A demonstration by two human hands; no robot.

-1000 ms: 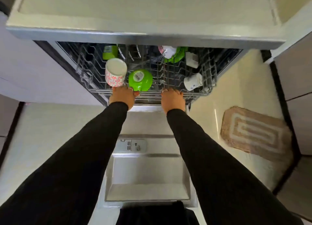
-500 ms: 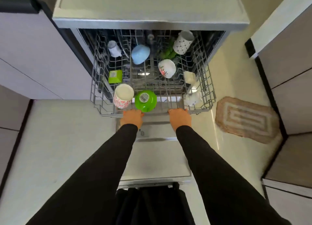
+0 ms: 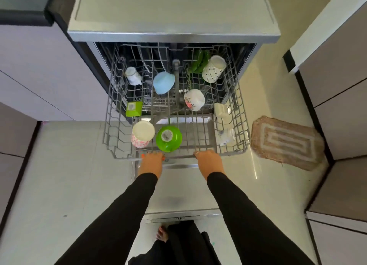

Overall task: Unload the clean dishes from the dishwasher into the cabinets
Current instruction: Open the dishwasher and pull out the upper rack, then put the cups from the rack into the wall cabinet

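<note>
The wire upper rack is pulled far out of the dishwasher, above the lowered door. My left hand and my right hand both grip the rack's front rail. Just behind my left hand stand a floral cup and an upturned green bowl. Further back sit a green box-shaped container, a blue bowl, a floral white bowl, a patterned white mug, a small jar and white pieces on the right.
A pale countertop overhangs the dishwasher. Cabinet fronts flank the left, and tall cabinets stand on the right. A woven mat lies on the floor at right. My foot shows below the door's edge.
The rack has slid out toward me with both hands on its front rail, exposing the dishes at the back. The view has shifted back from the counter.
</note>
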